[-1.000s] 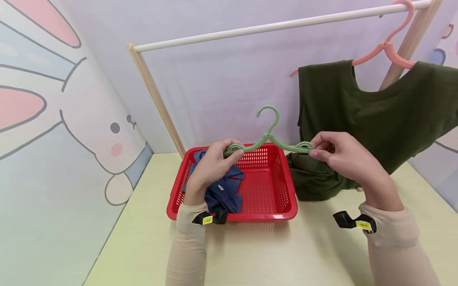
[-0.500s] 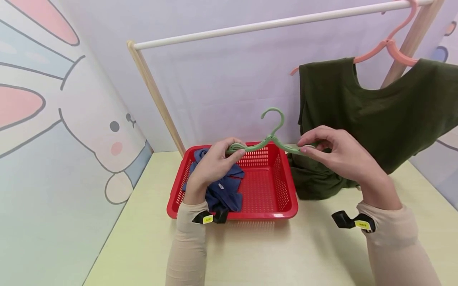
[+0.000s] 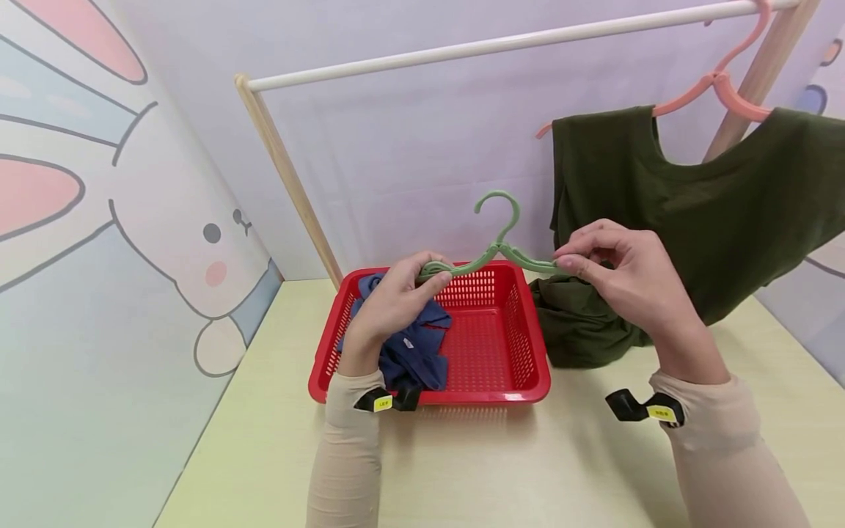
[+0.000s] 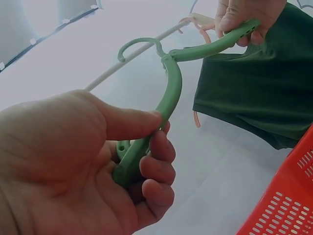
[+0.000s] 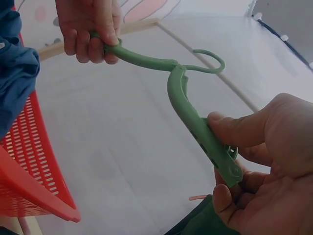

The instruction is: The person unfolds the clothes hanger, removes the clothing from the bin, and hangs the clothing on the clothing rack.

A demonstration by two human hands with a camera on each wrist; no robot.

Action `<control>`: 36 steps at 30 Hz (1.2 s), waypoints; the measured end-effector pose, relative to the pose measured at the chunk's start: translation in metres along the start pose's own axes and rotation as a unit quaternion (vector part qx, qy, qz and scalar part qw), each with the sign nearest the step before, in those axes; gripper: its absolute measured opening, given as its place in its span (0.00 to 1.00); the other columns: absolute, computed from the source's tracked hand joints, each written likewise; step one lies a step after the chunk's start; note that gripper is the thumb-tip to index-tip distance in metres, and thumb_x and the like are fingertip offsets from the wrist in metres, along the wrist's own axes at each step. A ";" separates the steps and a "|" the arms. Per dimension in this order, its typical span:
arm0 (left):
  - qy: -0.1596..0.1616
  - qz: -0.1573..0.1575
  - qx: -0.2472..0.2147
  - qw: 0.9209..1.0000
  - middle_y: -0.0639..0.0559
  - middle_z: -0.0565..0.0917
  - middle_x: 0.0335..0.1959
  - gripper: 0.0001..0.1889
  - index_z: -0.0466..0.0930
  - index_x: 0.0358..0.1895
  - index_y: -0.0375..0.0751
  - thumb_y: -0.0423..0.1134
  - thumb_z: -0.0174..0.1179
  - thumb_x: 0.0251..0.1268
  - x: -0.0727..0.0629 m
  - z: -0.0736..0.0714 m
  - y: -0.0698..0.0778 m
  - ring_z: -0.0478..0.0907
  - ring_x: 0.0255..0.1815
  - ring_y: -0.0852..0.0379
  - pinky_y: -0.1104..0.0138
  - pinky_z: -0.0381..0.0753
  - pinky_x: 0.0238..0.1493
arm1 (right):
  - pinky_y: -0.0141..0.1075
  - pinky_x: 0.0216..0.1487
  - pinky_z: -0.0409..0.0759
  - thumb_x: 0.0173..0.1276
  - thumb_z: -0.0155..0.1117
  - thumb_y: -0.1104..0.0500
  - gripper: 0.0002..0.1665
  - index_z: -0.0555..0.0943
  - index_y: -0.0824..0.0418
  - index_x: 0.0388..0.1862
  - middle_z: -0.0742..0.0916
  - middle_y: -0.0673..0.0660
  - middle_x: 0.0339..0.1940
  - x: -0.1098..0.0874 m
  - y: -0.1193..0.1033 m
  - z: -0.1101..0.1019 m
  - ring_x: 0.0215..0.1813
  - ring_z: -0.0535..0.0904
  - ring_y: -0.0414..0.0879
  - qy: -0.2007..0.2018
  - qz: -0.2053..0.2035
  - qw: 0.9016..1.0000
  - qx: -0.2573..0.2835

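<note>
A green folding clothes hanger [image 3: 472, 267] is held level above the red basket, its hook upward. My left hand [image 3: 389, 304] grips the end of its left arm, thumb on the near side and fingers curled behind, as the left wrist view shows on the hanger [image 4: 168, 93]. My right hand [image 3: 627, 275] pinches the right arm near its end between thumb and fingers. In the right wrist view the hanger's [image 5: 195, 122] right arm slants down into that hand [image 5: 274, 152]. Below, a dark blue garment [image 3: 412, 352] lies crumpled in the left part of the red basket [image 3: 429, 398].
A dark green top [image 3: 713, 198] hangs on a pink hanger [image 3: 736, 103] at the right end of the white rail [image 3: 462, 50]. Its lower part bunches on the table [image 3: 475, 477] beside the basket. A wooden post [image 3: 290, 176] holds the rail's left end.
My right hand has shifted inward along the hanger's right arm and risen slightly, covering its end. The left hand has stayed nearly in place. The hook has wobbled a little.
</note>
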State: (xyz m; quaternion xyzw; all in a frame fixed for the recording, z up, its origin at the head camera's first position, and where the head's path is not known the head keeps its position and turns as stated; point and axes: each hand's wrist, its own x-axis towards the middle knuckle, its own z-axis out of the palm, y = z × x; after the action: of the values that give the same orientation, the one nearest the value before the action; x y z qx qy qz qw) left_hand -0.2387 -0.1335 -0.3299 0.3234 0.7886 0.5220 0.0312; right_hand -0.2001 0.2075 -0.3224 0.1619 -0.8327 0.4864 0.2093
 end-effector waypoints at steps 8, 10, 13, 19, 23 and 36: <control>0.005 -0.002 -0.002 1.000 0.50 0.68 0.29 0.12 0.81 0.64 0.32 0.34 0.57 0.89 0.000 -0.001 0.001 0.63 0.29 0.51 0.64 0.64 0.36 | 0.26 0.44 0.85 0.76 0.77 0.63 0.10 0.93 0.63 0.53 0.90 0.50 0.49 -0.001 -0.003 -0.003 0.50 0.84 0.48 0.021 0.016 0.999 0.045; 0.006 -0.004 -0.004 1.000 0.50 0.68 0.28 0.12 0.81 0.64 0.32 0.33 0.57 0.89 -0.001 -0.002 0.002 0.62 0.28 0.52 0.64 0.64 0.35 | 0.26 0.45 0.85 0.77 0.77 0.63 0.11 0.92 0.65 0.55 0.90 0.51 0.50 -0.001 -0.003 -0.005 0.51 0.84 0.48 0.025 0.024 0.998 0.059; 0.008 -0.006 -0.005 1.000 0.50 0.69 0.29 0.11 0.81 0.63 0.32 0.33 0.57 0.88 -0.002 -0.005 0.002 0.62 0.28 0.52 0.64 0.64 0.35 | 0.26 0.45 0.85 0.77 0.76 0.62 0.13 0.92 0.65 0.56 0.90 0.52 0.51 -0.002 -0.003 -0.010 0.51 0.85 0.49 0.020 0.038 0.997 0.066; 0.022 -0.002 -0.007 1.000 0.46 0.70 0.31 0.10 0.81 0.61 0.31 0.32 0.58 0.88 -0.008 -0.015 0.001 0.65 0.30 0.54 0.64 0.66 0.37 | 0.27 0.47 0.85 0.79 0.75 0.59 0.14 0.91 0.65 0.57 0.90 0.52 0.52 -0.002 -0.003 -0.019 0.52 0.84 0.50 0.003 0.059 0.996 0.066; 0.040 -0.004 -0.016 0.999 0.47 0.70 0.32 0.10 0.81 0.61 0.29 0.30 0.58 0.87 -0.013 -0.024 -0.001 0.65 0.32 0.53 0.65 0.66 0.38 | 0.27 0.47 0.84 0.80 0.74 0.60 0.14 0.90 0.65 0.59 0.90 0.50 0.51 -0.002 0.000 -0.027 0.52 0.83 0.50 -0.001 0.068 0.996 0.062; 0.073 0.004 -0.057 0.996 0.47 0.71 0.33 0.10 0.79 0.60 0.27 0.31 0.54 0.89 -0.018 -0.032 0.000 0.68 0.33 0.48 0.64 0.69 0.39 | 0.27 0.48 0.84 0.78 0.74 0.66 0.12 0.89 0.71 0.55 0.93 0.52 0.44 -0.004 0.005 -0.039 0.46 0.85 0.48 0.016 0.072 0.987 0.143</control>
State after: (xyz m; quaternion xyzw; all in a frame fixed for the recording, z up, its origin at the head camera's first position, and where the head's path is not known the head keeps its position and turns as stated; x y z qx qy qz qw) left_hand -0.2368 -0.1689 -0.3210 0.2854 0.7564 0.5884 -0.0097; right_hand -0.1917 0.2441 -0.3113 0.1221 -0.7608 0.6166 0.1616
